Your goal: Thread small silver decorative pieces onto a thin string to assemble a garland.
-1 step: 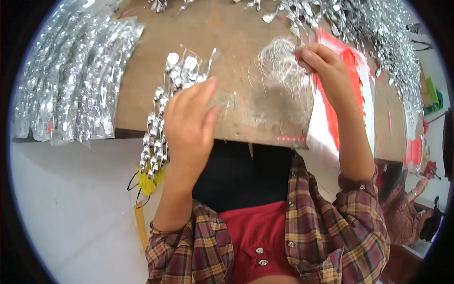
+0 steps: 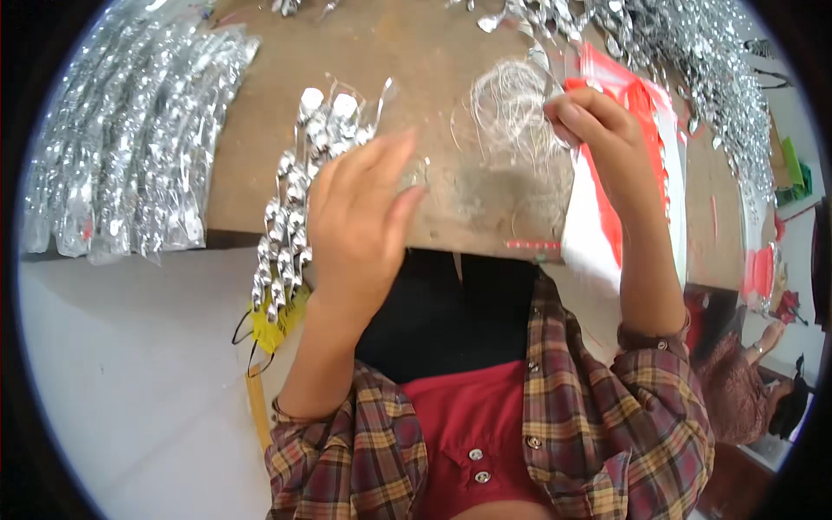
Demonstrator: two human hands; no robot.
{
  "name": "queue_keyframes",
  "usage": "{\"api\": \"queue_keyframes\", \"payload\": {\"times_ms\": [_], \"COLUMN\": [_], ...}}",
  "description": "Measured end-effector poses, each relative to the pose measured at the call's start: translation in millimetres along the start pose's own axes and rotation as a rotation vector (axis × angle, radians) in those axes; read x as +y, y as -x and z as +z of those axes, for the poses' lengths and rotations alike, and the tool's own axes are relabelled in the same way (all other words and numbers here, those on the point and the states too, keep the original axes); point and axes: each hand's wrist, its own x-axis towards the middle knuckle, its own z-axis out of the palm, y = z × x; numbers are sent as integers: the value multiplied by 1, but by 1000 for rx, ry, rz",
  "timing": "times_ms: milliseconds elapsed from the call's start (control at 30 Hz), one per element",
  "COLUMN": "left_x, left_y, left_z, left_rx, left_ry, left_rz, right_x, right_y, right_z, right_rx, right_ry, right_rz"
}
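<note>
My left hand (image 2: 360, 208) is over the table's front edge, fingers stretched out and thumb apart, with nothing seen in it. Beside and partly under it lies a bundle of shiny silver twisted strands (image 2: 276, 227), its lower end hanging past the edge. White round pieces (image 2: 344, 106) sit at the bundle's top. My right hand (image 2: 598, 130) is raised with thumb and fingers pinched together, at the right side of a tangle of white thread (image 2: 511, 104). Whatever it pinches is too fine to make out. Under that wrist lies a stack of red and white plastic packaging (image 2: 598, 225).
Clear-wrapped silver garlands (image 2: 130, 147) cover the table's left side. Loose silver strands (image 2: 667, 52) are heaped at the far right. A yellow piece with black loops (image 2: 276, 328) hangs below the silver bundle. Another person (image 2: 737, 381) is at the right.
My left hand has shifted slightly to the right, and its thumb has moved farther over the table. The right hand stays pinched, almost in the same place.
</note>
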Motion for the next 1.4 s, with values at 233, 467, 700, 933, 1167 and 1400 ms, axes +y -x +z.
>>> {"api": "queue_keyframes", "payload": {"times_ms": [233,467,700,933,1167,1400], "left_x": [67,96,95,71,52,58], "left_y": [-41,-35,-26,27,39,36], "left_z": [22,15,-19,-15,-2,9], "left_rx": [75,-51,-114,-352,-361,-388], "left_ry": [98,114,128,666,1009,1127], "left_rz": [527,557,222,-589,-873,-970], "right_x": [-35,-22,37,47,45,21], "right_y": [98,116,102,93,91,101], "right_z": [-21,-34,-29,-14,-6,40], "right_rx": [-269,-81,-215,-384,-432,-174], "right_ry": [-249,-587,1036,1250,1281,-454], "right_rz": [-21,-61,-550,-731,-715,390]}}
